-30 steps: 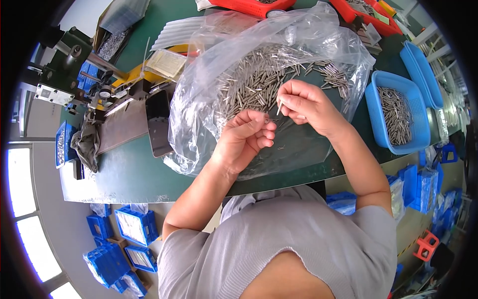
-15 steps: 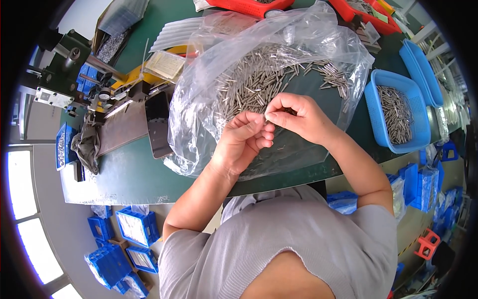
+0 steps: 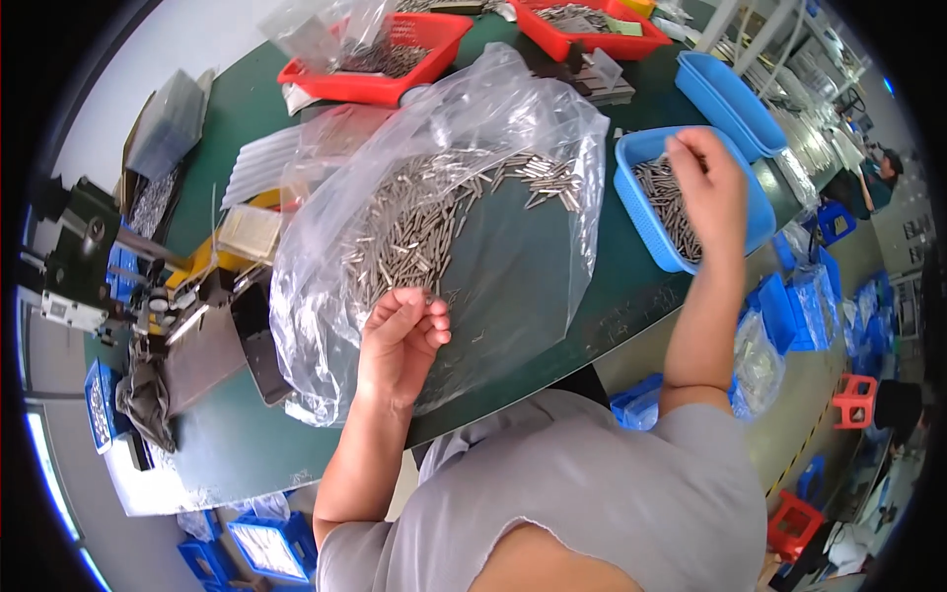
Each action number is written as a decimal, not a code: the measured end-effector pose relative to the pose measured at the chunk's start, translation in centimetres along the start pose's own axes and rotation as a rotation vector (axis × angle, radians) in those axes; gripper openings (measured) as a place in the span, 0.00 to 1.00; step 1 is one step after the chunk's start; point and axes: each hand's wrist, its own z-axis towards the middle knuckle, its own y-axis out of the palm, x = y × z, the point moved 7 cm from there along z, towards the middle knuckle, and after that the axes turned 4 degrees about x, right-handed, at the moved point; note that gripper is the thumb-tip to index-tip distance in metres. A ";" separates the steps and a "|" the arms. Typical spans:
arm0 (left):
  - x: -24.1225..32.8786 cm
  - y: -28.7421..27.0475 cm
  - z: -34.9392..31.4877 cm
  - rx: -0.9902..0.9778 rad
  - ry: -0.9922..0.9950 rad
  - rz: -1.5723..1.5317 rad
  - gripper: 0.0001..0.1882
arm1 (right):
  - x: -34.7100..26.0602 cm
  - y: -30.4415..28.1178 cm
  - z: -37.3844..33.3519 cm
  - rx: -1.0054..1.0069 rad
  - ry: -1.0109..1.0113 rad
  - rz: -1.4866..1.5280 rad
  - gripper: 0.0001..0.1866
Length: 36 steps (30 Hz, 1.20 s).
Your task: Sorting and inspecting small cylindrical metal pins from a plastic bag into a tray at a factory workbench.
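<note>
Over the blue plastic basket (image 3: pixel 639 222) on the right is my right hand (image 3: pixel 712 187), its fingers bent and drawn together. Anything between those fingertips is hidden or too small to make out. Slim grey metal pins (image 3: pixel 667 205) lie heaped in the basket below it. My left hand (image 3: pixel 402 331) is curled closed at the near edge of a loose pile of similar metal pins (image 3: pixel 409 237). Whatever sits in its pinched fingers cannot be made out. This pile lies in a large clear plastic bag (image 3: pixel 306 296) spread on the green table (image 3: pixel 247 459).
Behind the bag stand two red baskets (image 3: pixel 449 59) with metal parts. Another blue basket (image 3: pixel 725 104) stands beyond the one on the right. At the left are a dark bench machine (image 3: pixel 84 247) and a black tray (image 3: pixel 258 345). Blue crates (image 3: pixel 266 548) stand below the table.
My right hand has moved away from my left, rightward to above the blue basket. My left hand stays curled by the bag. The whole view has shifted, with my head turned.
</note>
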 end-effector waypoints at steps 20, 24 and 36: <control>0.3 -0.4 1.0 0.012 0.020 0.035 0.06 | -4.7 20.2 -7.7 -0.778 -0.517 0.027 0.08; 0.6 -0.3 0.8 0.001 0.021 0.015 0.06 | -4.8 19.6 -8.4 -0.825 -0.555 -0.034 0.06; -0.6 0.1 1.0 -0.012 -0.033 0.038 0.05 | -7.5 17.9 -10.5 -1.163 0.176 0.723 0.03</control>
